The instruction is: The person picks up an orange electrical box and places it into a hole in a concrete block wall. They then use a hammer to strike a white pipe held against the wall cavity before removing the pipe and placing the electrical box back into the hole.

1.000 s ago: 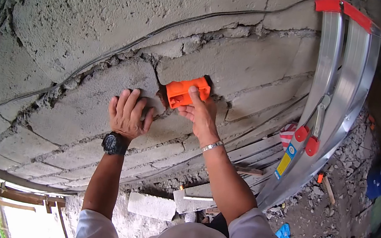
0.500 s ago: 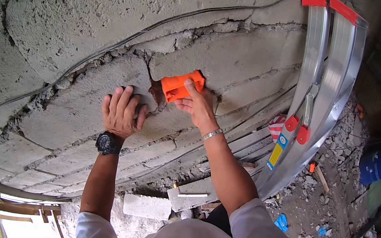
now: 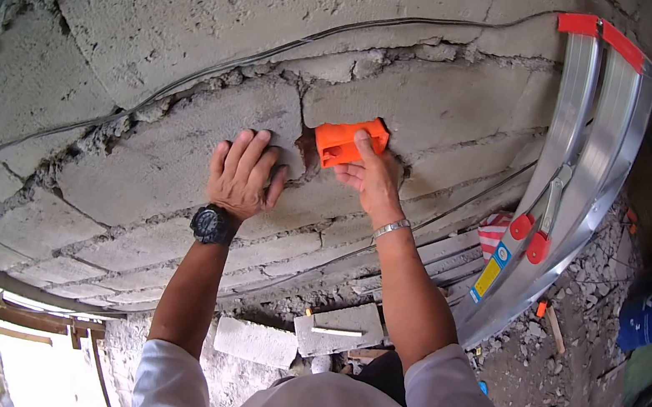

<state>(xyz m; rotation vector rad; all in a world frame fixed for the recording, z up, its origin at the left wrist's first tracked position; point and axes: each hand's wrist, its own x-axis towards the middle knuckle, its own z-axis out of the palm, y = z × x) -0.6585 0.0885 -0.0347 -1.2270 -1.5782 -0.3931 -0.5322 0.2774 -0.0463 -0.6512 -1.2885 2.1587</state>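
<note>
My right hand (image 3: 376,179) grips an orange plastic electrical box (image 3: 349,141), thumb on its near face and fingers under its lower edge. The box lies against the concrete block wall (image 3: 183,144), just right of a broken reddish-brown gap (image 3: 307,147) between blocks. My left hand (image 3: 244,179) is laid on the wall left of that gap, fingers stretched out and holding nothing. A black watch (image 3: 211,224) is on the left wrist and a metal bracelet (image 3: 392,229) on the right.
A dark cable (image 3: 317,36) runs across the wall above my hands. To the right stands an aluminium ladder (image 3: 576,165) with red caps. Rubble (image 3: 519,350) covers the floor there. Below lie a loose block (image 3: 256,342) and a grey slab (image 3: 337,323); a blue container (image 3: 645,323) stands far right.
The whole view has shifted, so wall, ladder and hands appear farther right. My right hand still has the box beside the gap, and my left hand stays on the wall.
</note>
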